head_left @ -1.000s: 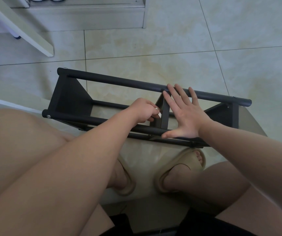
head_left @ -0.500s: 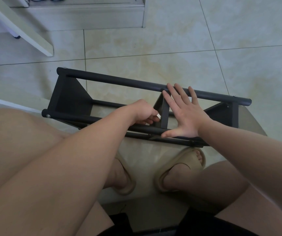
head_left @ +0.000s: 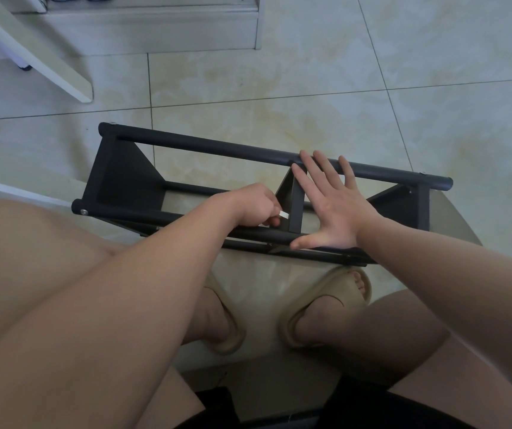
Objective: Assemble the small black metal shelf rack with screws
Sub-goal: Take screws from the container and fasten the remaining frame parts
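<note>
The small black metal shelf rack (head_left: 125, 178) lies on its side on the tiled floor in front of my feet, its long tubes running left to right. My right hand (head_left: 329, 205) lies flat with straight fingers across the middle divider panel (head_left: 292, 205), fingertips on the far tube and thumb on the near tube. My left hand (head_left: 254, 204) is curled just left of that panel and pinches a small white tool (head_left: 284, 214) against its lower edge. A silver screw head (head_left: 84, 212) shows at the near left tube end.
My feet in beige slippers (head_left: 335, 301) sit just behind the rack, my knees to either side. A white slanted furniture leg (head_left: 32, 54) and a low white step (head_left: 155, 26) stand at the far left. Bare floor tiles extend beyond and to the right of the rack.
My left hand turned slightly at the divider; the white tool tip was hidden half a second ago and shows again now. My right hand and the rack have stayed put.
</note>
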### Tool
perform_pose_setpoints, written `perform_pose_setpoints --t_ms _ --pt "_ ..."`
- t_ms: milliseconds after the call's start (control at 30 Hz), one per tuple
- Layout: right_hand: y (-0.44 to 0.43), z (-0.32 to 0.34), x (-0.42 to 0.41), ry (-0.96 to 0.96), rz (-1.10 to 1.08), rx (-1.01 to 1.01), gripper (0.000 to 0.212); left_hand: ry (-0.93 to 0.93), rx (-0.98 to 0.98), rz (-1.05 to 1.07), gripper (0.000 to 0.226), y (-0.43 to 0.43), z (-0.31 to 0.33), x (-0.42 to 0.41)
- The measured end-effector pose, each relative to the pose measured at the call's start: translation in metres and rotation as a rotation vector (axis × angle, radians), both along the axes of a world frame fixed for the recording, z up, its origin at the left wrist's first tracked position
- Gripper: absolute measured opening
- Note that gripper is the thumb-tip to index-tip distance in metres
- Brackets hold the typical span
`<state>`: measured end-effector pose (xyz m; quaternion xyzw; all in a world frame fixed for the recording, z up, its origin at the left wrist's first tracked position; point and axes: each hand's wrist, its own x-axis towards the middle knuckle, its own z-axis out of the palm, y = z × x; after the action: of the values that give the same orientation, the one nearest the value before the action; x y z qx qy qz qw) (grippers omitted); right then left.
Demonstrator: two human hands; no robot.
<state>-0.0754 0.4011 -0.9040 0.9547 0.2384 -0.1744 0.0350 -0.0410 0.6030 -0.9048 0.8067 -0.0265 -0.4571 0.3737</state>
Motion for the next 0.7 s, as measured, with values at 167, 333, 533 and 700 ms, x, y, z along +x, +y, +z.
perform_pose_setpoints --t_ms 167,333,533,700 --pt "0.0 0.0 0.0 0.0 -0.001 0.001 0.137 -0.038 0.043 -0.08 0.029 0.003 0.001 0.0" --pt "0.001 0.0 0.0 0.001 -0.003 -0.003 0.136 -0.062 0.083 -0.177 0.027 0.002 0.001 -0.001" --pt "0.001 0.0 0.0 -0.001 -0.006 0.004 0.137 -0.048 0.097 -0.22 0.019 0.003 0.002 0.0" --pt "0.0 -0.001 0.0 0.0 -0.005 0.01 0.137 -0.085 0.117 -0.223 0.019 0.009 0.012 0.011"
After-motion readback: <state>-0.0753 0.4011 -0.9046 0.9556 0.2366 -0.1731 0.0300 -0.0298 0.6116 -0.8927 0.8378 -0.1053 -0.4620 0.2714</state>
